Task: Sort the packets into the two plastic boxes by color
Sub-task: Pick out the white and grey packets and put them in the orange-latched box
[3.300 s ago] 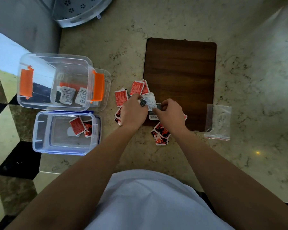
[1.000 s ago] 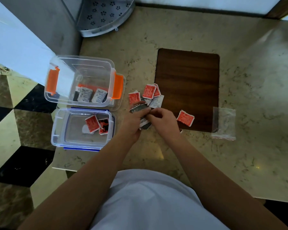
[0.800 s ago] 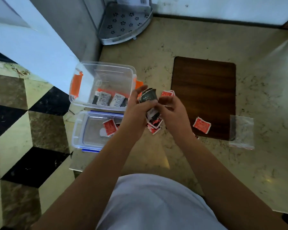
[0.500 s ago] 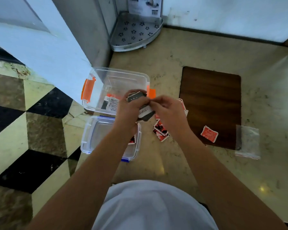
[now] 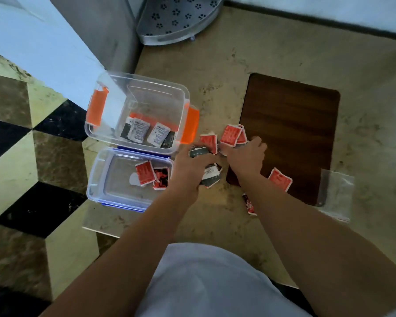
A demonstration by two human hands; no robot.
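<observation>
Marble counter: left hand (image 5: pixel 188 170) apparently grips dark packets (image 5: pixel 212 175) lying flat; right hand's (image 5: pixel 245 156) grip unclear.

Both boxes (image 5: pixel 137 143) lidless — orange latch (image 5: pixel 191 124) beside loose packets (image 5: pixel 232 135).

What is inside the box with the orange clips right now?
The orange-clip box holds white and dark packets lying on its floor by the near wall. I count about four; more may hide beneath them. No red ones show inside.

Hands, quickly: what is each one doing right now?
Left hand: curled round dark packets.
Right hand: fingers curled at the red packets; grip cannot be told.
</observation>
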